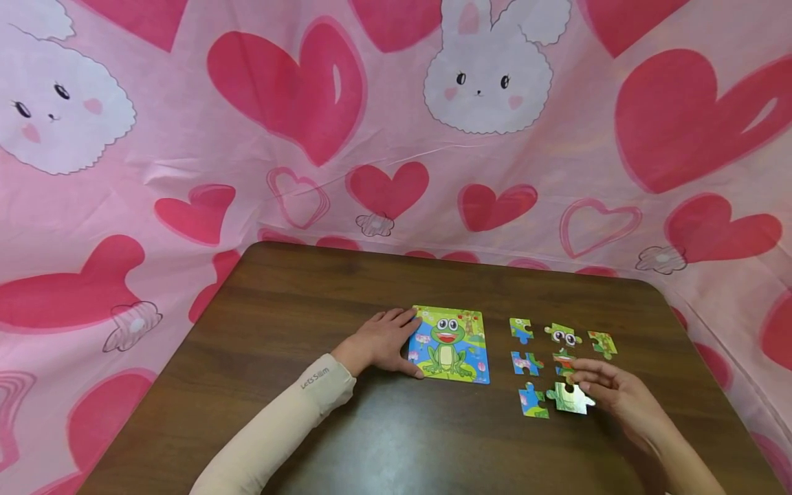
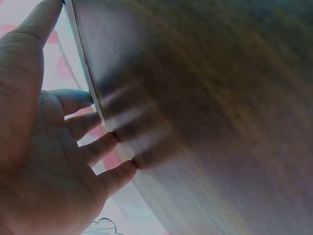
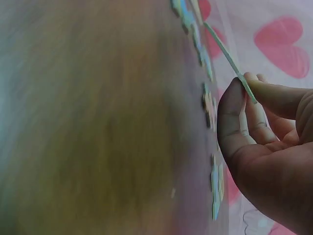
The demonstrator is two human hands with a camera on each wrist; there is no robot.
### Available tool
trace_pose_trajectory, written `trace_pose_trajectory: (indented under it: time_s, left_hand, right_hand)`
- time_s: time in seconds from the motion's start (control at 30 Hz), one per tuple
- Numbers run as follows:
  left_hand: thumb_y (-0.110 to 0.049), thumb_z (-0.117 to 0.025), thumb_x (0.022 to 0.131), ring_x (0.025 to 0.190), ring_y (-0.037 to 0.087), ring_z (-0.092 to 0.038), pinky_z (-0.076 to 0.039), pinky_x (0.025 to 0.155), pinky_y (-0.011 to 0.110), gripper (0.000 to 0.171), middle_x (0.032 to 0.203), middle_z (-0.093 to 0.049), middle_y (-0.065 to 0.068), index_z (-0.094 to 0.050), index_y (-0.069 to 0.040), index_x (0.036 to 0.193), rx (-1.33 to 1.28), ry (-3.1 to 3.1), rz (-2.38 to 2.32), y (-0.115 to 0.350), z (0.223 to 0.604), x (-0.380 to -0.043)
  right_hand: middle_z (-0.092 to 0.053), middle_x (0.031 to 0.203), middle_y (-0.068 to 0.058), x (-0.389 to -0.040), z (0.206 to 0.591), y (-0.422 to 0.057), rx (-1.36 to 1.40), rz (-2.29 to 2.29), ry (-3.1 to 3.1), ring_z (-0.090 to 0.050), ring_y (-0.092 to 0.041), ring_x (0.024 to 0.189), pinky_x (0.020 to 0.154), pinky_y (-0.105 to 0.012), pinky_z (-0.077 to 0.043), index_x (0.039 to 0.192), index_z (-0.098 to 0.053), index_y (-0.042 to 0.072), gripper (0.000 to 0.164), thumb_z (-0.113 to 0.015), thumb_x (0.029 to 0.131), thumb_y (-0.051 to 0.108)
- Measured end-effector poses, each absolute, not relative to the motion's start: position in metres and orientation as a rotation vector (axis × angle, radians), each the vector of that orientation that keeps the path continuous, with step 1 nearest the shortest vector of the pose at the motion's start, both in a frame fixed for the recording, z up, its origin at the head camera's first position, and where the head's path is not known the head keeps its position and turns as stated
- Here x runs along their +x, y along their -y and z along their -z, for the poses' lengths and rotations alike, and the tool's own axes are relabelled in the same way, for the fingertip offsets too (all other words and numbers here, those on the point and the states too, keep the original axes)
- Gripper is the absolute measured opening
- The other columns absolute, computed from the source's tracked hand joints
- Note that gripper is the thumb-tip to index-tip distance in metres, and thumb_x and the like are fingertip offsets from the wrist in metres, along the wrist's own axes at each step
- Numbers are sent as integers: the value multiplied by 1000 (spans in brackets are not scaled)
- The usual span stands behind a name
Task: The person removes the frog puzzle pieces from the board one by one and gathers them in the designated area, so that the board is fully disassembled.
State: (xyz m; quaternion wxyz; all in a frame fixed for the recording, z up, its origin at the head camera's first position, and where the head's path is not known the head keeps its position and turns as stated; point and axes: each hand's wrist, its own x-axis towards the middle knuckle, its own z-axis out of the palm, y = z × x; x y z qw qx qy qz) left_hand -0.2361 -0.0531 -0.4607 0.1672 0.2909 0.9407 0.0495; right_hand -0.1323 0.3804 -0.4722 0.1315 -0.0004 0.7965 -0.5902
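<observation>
A square frog picture board (image 1: 470, 344) lies flat on the dark wooden table. My left hand (image 1: 386, 340) rests along its left side, fingers extended, thumb at the near corner. In the left wrist view that hand (image 2: 63, 132) has its fingertips on the table and against the board's thin edge (image 2: 83, 54). My right hand (image 1: 621, 399) pinches a shiny jigsaw piece (image 1: 569, 399) between thumb and fingers. From the right wrist, this piece (image 3: 227, 56) appears edge-on and tilted above the table, held by the right hand (image 3: 269, 127).
Several loose jigsaw pieces lie right of the board, including one with frog eyes (image 1: 563, 337), one at the far right (image 1: 603, 342) and a blue-green one (image 1: 532, 402) near the front. A pink heart-print cloth (image 1: 390, 151) hangs behind the table (image 1: 297, 295).
</observation>
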Motion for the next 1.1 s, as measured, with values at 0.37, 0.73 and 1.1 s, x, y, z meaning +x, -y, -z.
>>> trace_pose_trajectory:
  time_s: [0.37, 0.73, 1.1]
  left_hand:
    - [-75, -69, 78, 155, 25, -21, -22, 125, 50, 108, 171, -20, 0, -26, -23, 162, 828, -2676, -124, 54, 461, -237]
    - [-76, -67, 78, 155, 25, -23, -24, 125, 49, 107, 170, -21, 0, -27, -22, 162, 859, -2701, -99, 53, 461, -237]
    - [-75, -69, 78, 155, 25, -23, -23, 125, 49, 108, 170, -21, 0, -27, -22, 162, 840, -2692, -104, 52, 459, -235]
  right_hand:
    - [-72, 104, 12, -119, 476, -393, -41, 1480, -2553, -64, 5, 96, 77, -18, -54, 133, -55, -9, 37, -61, 101, 9]
    - [-74, 101, 10, -114, 477, -389, -128, 1218, -2770, -63, 11, 91, 71, -17, -54, 123, -64, -5, 28, -65, 96, 3]
    - [-77, 99, -6, -112, 472, -387, -123, 998, -2957, -61, 12, 84, 67, -18, -51, 116, -71, 4, 23, -68, 93, 0]
